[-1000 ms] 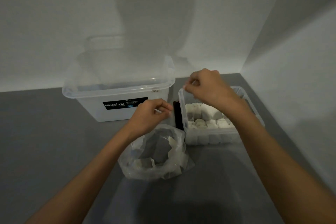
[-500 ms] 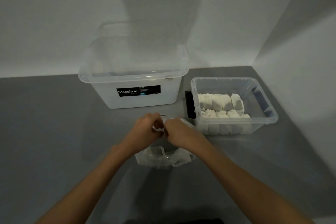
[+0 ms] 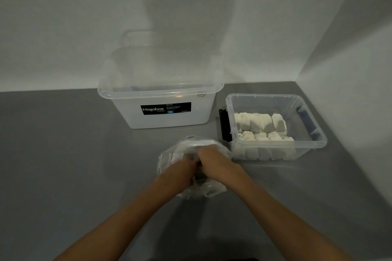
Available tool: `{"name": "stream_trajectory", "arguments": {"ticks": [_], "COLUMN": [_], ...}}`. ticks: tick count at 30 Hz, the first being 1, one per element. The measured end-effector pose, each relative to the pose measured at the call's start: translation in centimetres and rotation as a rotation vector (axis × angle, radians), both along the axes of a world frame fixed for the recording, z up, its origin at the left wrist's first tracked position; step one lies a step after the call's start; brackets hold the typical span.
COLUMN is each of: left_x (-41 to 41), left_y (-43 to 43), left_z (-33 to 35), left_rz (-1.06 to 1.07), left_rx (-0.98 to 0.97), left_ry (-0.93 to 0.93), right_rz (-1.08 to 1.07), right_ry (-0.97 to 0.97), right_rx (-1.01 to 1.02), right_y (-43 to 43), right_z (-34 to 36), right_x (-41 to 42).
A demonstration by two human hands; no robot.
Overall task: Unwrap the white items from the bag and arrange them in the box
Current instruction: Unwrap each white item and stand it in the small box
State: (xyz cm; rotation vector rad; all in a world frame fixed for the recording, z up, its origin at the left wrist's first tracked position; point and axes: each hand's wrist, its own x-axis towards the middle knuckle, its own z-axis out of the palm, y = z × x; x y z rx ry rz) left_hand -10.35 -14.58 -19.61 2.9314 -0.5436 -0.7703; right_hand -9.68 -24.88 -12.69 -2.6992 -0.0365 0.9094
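A crumpled clear plastic bag (image 3: 186, 146) lies on the grey surface in front of me, with pale wrapped pieces showing through it. Both hands are pushed into its mouth side by side. My left hand (image 3: 180, 170) and my right hand (image 3: 213, 162) touch each other, and their fingertips are buried in the plastic, so what they hold is hidden. To the right stands a small clear box (image 3: 314, 144) with a black latch. Several white items (image 3: 261, 123) are packed in rows in its left part.
A larger translucent lidded tub (image 3: 161, 91) labelled Megabox stands behind the bag, against the back wall. A side wall closes off the right, just past the small box. Grey surface stretches away to the left and towards me.
My right hand left the small box and came back to the bag. Both hands then sank from the bag's mouth down into it. The view has pulled back and shifted.
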Motion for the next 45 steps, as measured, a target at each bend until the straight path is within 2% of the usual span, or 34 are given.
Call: {"name": "stream_trajectory", "arguments": {"ticks": [1,3,6,12,18,22,25,28,33,38,42,45], "left_x": [0.1,0.0,-0.4,-1.1,-1.3,-1.6,-1.9,-2.1,-2.0,-1.0,0.3,1.4], "left_y": [0.0,0.2,0.2,0.7,3.0,3.4,3.1,2.8,2.8,1.1,-1.1,-3.1], "left_z": [-0.3,-0.8,0.0,4.3,9.4,11.2,11.7,12.3,13.9,14.9,15.2,15.5], "left_rz": [-0.006,0.027,0.089,0.11,0.3,0.419,0.465,0.463,0.455,0.454,0.461,0.545], "left_rx": [0.032,0.053,-0.106,-0.179,-0.624,-0.878,-0.975,-1.045,-1.148,-1.199,-1.21,-1.297], "left_ry": [-0.023,-0.011,-0.028,-0.025,-0.16,-0.194,-0.181,-0.116,0.21,0.437,0.491,0.443], "right_rz": [0.007,0.028,0.065,0.101,0.0,-0.05,-0.05,-0.055,-0.06,-0.021,-0.007,-0.115], "right_ry": [0.013,-0.043,-0.091,-0.269,-0.406,-0.37,-0.339,-0.381,-0.288,-0.204,-0.215,-0.28], "right_rx": [-0.051,-0.005,0.087,0.314,0.477,0.619,0.69,0.776,1.042,1.053,1.018,1.033], "right_y": [-0.1,0.0,-0.5,-2.5,-4.4,-4.7,-4.5,-4.8,-6.9,-9.5,-11.4,-12.8], "right_z": [0.4,0.5,1.9,5.9,6.6,6.7,6.5,6.4,8.2,10.2,11.6,12.3], "right_x": [-0.2,0.0,-0.5,-1.8,-1.1,-1.5,-1.9,-1.8,-1.3,-0.3,0.8,1.8]}}
